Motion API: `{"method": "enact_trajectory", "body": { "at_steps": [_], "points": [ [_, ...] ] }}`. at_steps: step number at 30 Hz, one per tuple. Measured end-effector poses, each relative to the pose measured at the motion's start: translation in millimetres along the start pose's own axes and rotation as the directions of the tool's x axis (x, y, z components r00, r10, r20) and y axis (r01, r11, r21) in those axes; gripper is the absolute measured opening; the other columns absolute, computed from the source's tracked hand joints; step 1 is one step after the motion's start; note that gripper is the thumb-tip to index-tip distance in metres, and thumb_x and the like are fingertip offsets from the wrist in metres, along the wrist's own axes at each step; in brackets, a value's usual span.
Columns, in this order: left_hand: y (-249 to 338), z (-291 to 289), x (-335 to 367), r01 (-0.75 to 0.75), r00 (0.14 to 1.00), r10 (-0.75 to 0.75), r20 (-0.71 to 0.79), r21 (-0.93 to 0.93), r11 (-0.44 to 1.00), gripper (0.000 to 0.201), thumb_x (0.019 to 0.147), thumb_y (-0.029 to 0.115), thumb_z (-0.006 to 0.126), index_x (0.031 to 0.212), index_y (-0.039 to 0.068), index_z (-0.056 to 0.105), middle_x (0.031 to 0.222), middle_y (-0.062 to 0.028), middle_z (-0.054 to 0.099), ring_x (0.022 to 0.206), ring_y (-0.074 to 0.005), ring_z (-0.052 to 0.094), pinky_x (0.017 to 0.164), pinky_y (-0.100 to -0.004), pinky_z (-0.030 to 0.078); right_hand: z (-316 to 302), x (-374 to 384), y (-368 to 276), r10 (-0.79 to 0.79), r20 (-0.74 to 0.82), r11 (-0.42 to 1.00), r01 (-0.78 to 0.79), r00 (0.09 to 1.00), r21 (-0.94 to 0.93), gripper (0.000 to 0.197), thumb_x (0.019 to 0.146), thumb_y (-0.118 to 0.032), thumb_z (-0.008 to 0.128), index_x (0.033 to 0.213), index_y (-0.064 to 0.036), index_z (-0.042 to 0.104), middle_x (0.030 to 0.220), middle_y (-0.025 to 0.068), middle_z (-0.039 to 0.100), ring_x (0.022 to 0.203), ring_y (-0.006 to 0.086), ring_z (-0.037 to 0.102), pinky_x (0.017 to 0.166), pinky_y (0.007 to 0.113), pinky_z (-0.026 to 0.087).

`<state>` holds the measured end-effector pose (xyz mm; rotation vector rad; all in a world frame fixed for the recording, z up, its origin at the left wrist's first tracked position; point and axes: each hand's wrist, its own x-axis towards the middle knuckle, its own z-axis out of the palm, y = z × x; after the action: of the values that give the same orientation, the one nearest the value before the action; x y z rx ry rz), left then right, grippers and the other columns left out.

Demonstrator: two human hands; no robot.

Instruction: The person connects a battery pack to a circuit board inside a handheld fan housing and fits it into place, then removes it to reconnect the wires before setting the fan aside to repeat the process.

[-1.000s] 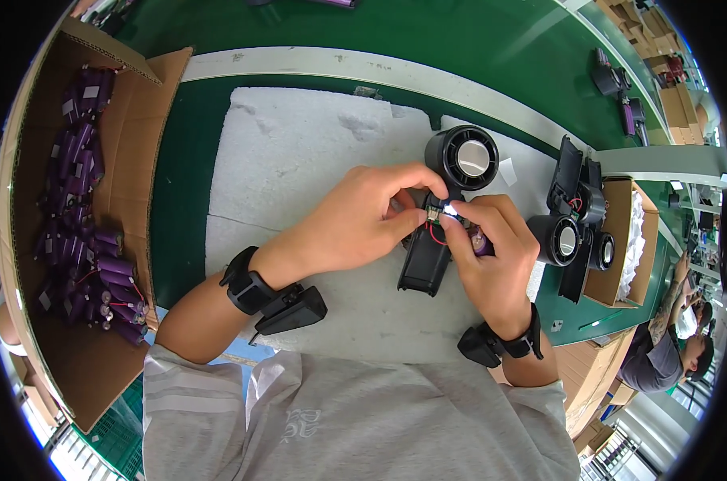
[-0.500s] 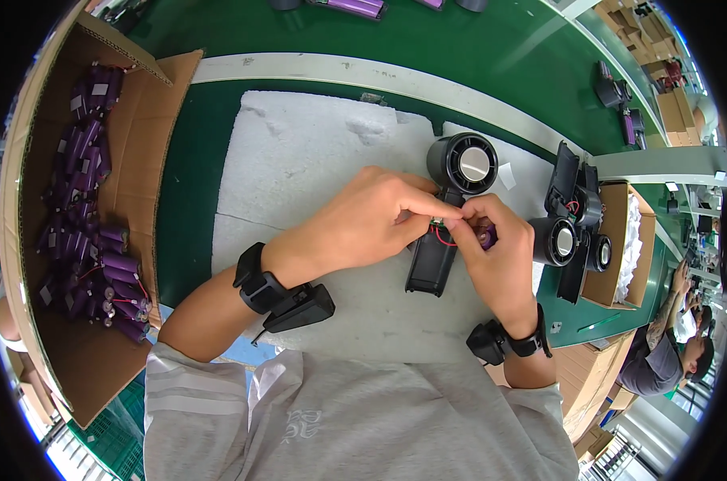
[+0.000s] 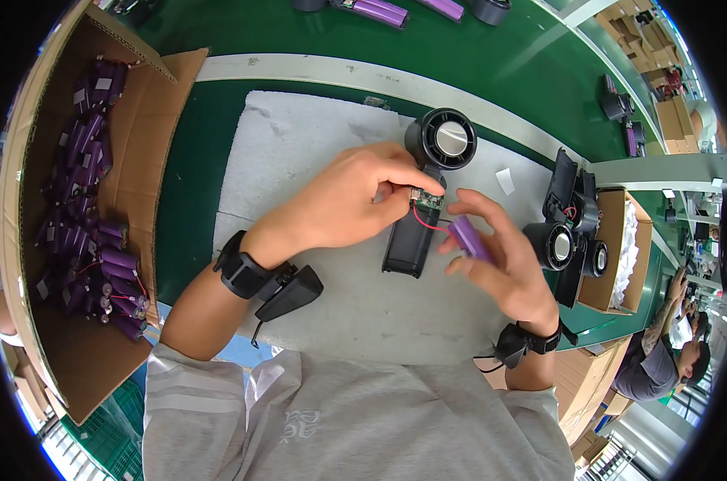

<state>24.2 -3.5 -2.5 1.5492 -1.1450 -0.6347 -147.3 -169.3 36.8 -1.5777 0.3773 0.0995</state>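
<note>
Handheld fan (image 3: 406, 248), black and with its handle casing open, lies over the white foam sheet (image 3: 355, 317) in front of the person, its round head pointing away and its handle toward the body. A silver disc (image 3: 452, 138) sits at the middle of the head. Just below the neck, a small green circuit board (image 3: 432, 200) shows in the casing, and a red wire (image 3: 429, 226) runs from there toward a purple battery (image 3: 469, 239). The left hand (image 3: 351, 200) has thumb and forefinger closed on the fan beside the board. The right hand (image 3: 512, 268) is around the battery with thumb and forefinger spread apart; whether its other fingers grip the battery I cannot tell. Each wrist carries a black strap with a small black device.

A scrap of white paper (image 3: 505, 181) lies on the foam, right of the fan head. Farther right, more black fans (image 3: 553, 244) stand close together on the green worktop (image 3: 179, 200), next to a small cardboard box (image 3: 642, 268) with white padding. At the left, a large cardboard box (image 3: 167, 112) holds a heap of purple batteries (image 3: 79, 168). Past a pale strip (image 3: 355, 74), more purple batteries and black parts lie on green. At the far right, a person in a dark shirt (image 3: 652, 370) appears.
</note>
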Motion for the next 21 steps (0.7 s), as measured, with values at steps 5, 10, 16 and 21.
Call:
{"method": "enact_trajectory", "body": {
  "at_steps": [5, 10, 16, 21],
  "points": [
    [-5.3, -2.2, 0.1, -0.002, 0.999, 0.008, 0.043, -0.146, 0.989, 0.033, 0.081, -0.003, 0.058, 0.109, 0.007, 0.071, 0.105, -0.0149, 0.059, 0.089, -0.0257, 0.063, 0.078, -0.0331, 0.053, -4.8, 3.0, 3.2, -0.046, -0.280, 0.889, -0.088, 0.959, -0.448, 0.035, 0.083, 0.002, 0.066, 0.118, -0.0008, 0.059, 0.108, 0.0109, 0.066, 0.080, 0.0164, 0.066, 0.055, 0.029, 0.050],
    [-1.7, -4.6, 2.0, 0.047, 0.996, -0.034, 0.087, -0.142, 0.989, 0.034, 0.080, -0.003, 0.060, 0.111, 0.007, 0.070, 0.107, -0.0147, 0.058, 0.093, -0.0245, 0.062, 0.083, -0.0316, 0.053, 6.0, -4.1, -0.8, -0.288, -0.330, 0.649, -0.070, 0.899, -0.757, 0.017, 0.079, -0.001, 0.071, 0.095, 0.0007, 0.066, 0.096, 0.0123, 0.067, 0.075, 0.0254, 0.066, 0.062, 0.033, 0.053],
    [-1.8, -1.3, 2.1, 0.083, 0.996, -0.076, 0.048, -0.161, 0.984, 0.034, 0.077, -0.002, 0.063, 0.108, 0.008, 0.071, 0.104, -0.0129, 0.059, 0.087, -0.0221, 0.062, 0.078, -0.0304, 0.054, -1.5, -6.5, 8.2, -0.553, -0.024, 0.422, 0.256, 0.833, -0.870, 0.014, 0.073, 0.001, 0.074, 0.085, 0.0028, 0.068, 0.097, 0.0134, 0.069, 0.073, 0.0250, 0.066, 0.057, 0.032, 0.052],
    [6.3, -0.7, 4.1, 0.183, 0.981, -0.177, 0.077, -0.073, 0.980, 0.036, 0.076, -0.007, 0.062, 0.107, 0.008, 0.072, 0.106, -0.0087, 0.058, 0.093, -0.0172, 0.059, 0.080, -0.0269, 0.051, 7.3, -8.2, 4.1, -0.551, 0.015, 0.328, 0.233, 0.834, -0.915, 0.014, 0.070, 0.002, 0.075, 0.082, 0.0026, 0.068, 0.097, 0.0147, 0.070, 0.075, 0.0278, 0.067, 0.063, 0.034, 0.054]
  ]
}}
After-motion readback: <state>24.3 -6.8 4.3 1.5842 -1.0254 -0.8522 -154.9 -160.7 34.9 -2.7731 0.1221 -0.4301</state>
